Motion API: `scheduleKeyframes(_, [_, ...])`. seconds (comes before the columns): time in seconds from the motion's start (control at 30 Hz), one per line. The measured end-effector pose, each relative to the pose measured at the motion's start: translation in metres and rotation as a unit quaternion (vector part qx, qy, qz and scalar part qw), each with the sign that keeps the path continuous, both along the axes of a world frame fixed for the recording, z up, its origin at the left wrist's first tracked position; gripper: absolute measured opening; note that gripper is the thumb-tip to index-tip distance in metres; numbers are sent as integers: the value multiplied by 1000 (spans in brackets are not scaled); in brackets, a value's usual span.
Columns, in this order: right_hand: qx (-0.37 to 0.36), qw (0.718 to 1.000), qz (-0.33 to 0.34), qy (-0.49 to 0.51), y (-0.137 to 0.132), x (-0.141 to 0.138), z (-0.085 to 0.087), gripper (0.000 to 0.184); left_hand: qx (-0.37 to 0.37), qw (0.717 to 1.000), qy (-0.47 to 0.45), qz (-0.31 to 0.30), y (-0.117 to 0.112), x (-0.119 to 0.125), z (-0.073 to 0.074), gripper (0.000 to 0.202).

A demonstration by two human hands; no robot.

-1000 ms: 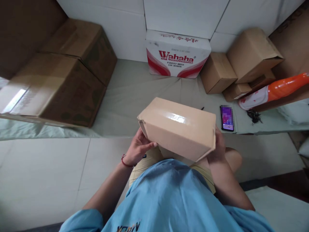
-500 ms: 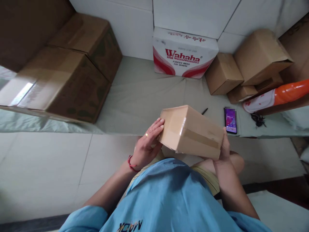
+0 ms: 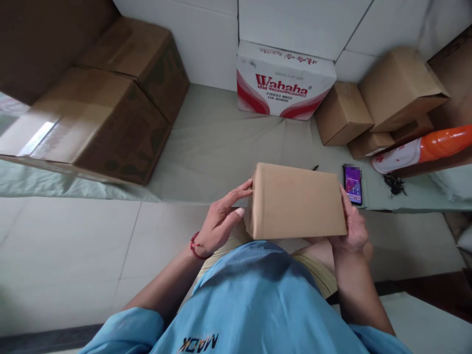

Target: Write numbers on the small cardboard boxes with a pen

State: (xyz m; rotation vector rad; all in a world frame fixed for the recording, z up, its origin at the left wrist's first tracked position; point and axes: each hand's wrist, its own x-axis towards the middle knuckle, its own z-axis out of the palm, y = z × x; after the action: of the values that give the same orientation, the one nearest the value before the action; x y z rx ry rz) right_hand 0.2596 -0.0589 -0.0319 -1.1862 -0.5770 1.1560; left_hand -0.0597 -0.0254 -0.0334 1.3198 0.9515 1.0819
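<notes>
I hold a small brown cardboard box [image 3: 298, 201] over my lap, a plain side facing up. My left hand [image 3: 220, 223] presses against its left end with fingers and thumb bent round the edge. My right hand [image 3: 353, 227] grips the right end from the side and below. A red cord sits on my left wrist.
A phone [image 3: 353, 184] with a lit screen lies on the grey sheet [image 3: 217, 147] just right of the box. Large brown cartons [image 3: 99, 118] stand at the left, a white and red Wahaha carton [image 3: 285, 81] at the back, smaller cartons [image 3: 368, 108] and an orange and white roll [image 3: 420, 147] at the right.
The box has been rolled in my hands: the taped side that showed earlier is turned away and a plain side faces up. It sits lower and level.
</notes>
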Motion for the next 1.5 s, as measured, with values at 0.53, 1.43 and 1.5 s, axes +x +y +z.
scheduleKeyframes(0.53, [103, 959, 204, -167, -4, -16, 30, 79, -98, 981, -159, 61, 7, -7, -32, 45])
scheduleKeyframes(1.43, [-102, 993, -40, 40, -3, -23, 1, 51, 266, 962, 1, 53, 18, -8, -35, 44])
scheduleKeyframes(1.5, [-136, 989, -40, 46, -1, -16, -3, 51, 330, 941, 49, 55, 15, -2, -29, 39])
